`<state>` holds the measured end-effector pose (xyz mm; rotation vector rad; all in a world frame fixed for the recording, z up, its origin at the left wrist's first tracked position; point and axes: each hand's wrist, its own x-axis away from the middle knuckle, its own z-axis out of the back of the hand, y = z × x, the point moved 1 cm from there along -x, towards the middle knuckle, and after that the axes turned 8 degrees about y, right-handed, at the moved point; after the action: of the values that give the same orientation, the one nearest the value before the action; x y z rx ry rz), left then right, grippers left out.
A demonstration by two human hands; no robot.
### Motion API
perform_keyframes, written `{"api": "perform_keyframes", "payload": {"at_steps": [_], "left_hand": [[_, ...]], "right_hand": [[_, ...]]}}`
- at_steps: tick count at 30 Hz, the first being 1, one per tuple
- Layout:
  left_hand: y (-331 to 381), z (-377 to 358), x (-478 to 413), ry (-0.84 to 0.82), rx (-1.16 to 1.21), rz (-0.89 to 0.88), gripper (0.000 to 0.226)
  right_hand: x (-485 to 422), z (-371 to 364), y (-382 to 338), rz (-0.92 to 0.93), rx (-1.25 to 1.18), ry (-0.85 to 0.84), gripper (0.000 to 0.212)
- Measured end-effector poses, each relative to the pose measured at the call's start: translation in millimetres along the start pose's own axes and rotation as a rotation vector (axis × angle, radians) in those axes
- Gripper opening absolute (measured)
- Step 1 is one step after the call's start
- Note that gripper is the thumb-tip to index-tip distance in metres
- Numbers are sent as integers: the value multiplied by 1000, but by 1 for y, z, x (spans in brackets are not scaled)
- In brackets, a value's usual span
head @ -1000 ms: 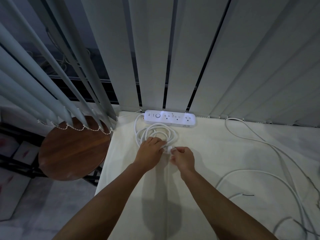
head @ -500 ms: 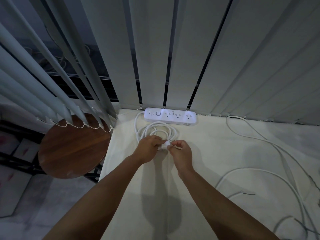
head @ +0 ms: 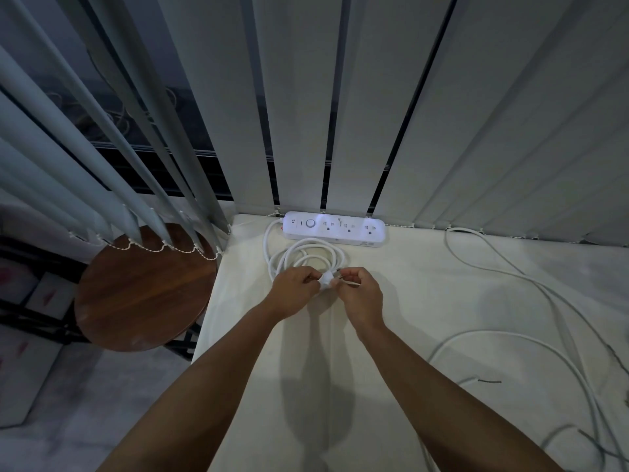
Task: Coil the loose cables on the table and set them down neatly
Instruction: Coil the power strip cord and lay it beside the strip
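A white power strip (head: 335, 229) lies at the table's far edge under the blinds. Its white cord (head: 308, 253) sits in a coil just in front of it. My left hand (head: 292, 292) is closed on the near side of the coil and on the white plug (head: 326, 280). My right hand (head: 360, 289) pinches the plug's end from the right, fingers closed; a thin tie may be in it, but I cannot tell. A long loose white cable (head: 510, 335) sprawls in big loops over the right half of the table.
The cream table (head: 425, 284) ends at its left edge near a round brown wooden stool (head: 143, 287). Vertical blinds (head: 374, 114) hang behind the strip. A thin dark wire end (head: 490, 381) and more tangled cable lie at the lower right.
Both hands drew closer together over the coil's near side and lifted slightly. The plug now shows between my fingers. The coil and power strip stayed in place.
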<state>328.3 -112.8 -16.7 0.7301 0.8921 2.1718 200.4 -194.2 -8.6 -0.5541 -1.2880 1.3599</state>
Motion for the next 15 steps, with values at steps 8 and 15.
{"api": "perform_keyframes", "payload": {"at_steps": [8, 15], "left_hand": [[-5, 0, -1, -15, -3, -19, 28], [-3, -6, -3, 82, -51, -55, 43]], "right_hand": [[-11, 2, 3, 21, 27, -25, 13], [-27, -10, -8, -79, -9, -24, 13]]}}
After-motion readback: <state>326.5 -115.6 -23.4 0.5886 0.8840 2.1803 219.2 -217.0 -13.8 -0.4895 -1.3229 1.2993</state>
